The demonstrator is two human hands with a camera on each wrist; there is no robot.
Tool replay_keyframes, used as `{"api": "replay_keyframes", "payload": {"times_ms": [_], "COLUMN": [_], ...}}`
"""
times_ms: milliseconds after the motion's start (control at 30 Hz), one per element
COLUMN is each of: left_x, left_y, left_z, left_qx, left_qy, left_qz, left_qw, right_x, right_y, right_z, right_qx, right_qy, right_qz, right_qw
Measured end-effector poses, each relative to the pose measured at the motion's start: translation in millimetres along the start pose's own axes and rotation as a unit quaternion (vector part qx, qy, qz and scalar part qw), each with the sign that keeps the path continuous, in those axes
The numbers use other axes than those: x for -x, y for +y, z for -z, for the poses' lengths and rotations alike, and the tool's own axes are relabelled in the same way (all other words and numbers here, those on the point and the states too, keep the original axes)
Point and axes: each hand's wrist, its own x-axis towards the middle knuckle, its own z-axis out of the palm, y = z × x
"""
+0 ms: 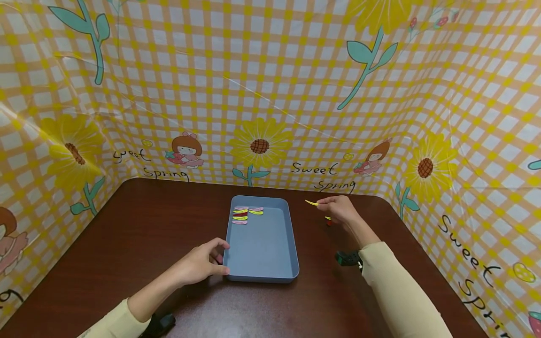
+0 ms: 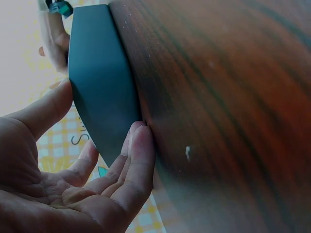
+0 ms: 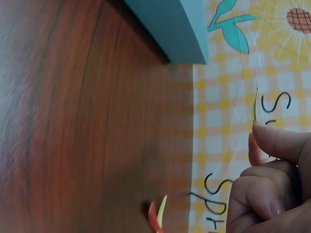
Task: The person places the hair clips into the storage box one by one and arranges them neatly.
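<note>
My right hand (image 1: 340, 210) pinches one slim, curved yellow hair clip (image 1: 312, 203) between thumb and forefinger, above the table to the right of the tray. Its thin edge faces the camera in the right wrist view. Below that hand, a red hair clip (image 3: 153, 216) and a yellow one (image 3: 162, 208) lie together on the table. The grey-blue tray (image 1: 262, 253) has my left hand (image 1: 200, 263) at its near left side, thumb and bent fingers against the wall. Inside, at the far left, pink, yellow and dark red hair clips (image 1: 240, 218) lie in two columns, the right one shorter.
A dark brown wooden table (image 1: 169, 220) carries everything. A yellow checked cloth (image 1: 262, 94) with sunflowers rises behind it and on both sides. Black wrist devices show under the right forearm (image 1: 348, 258) and the left forearm (image 1: 162, 324).
</note>
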Motion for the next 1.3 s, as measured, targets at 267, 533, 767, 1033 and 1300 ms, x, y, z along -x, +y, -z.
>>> {"api": "replay_keyframes", "payload": {"times_ms": [267, 533, 767, 1033, 1300], "left_x": [-0.1, -0.2, 0.4, -1.0, -0.9], "left_y": [-0.3, 1.5, 2.1, 1.2, -0.5], "left_z": [0.7, 1.4, 1.5, 1.1, 0.2], "left_qx": [0.004, 0.001, 0.003, 0.003, 0.000], "left_qy": [-0.001, -0.003, -0.004, -0.005, -0.003], "left_qz": [-0.003, -0.002, -0.002, -0.001, 0.002], "left_qw": [1.0000, 1.0000, 1.0000, 1.0000, 1.0000], "right_x": [-5.4, -10.6, -14.0, -17.5, -24.7], "right_y": [-12.7, -23.9, -33.3, -46.1, -51.7], "right_z": [-15.6, -28.9, -45.2, -66.5, -90.2], "right_qx": [-0.006, 0.010, 0.003, -0.022, -0.029], "right_qy": [-0.005, -0.006, -0.015, -0.023, -0.020], "right_qz": [0.012, 0.012, 0.020, 0.024, 0.033], "right_qw": [0.9999, 0.9999, 0.9997, 0.9992, 0.9988]}}
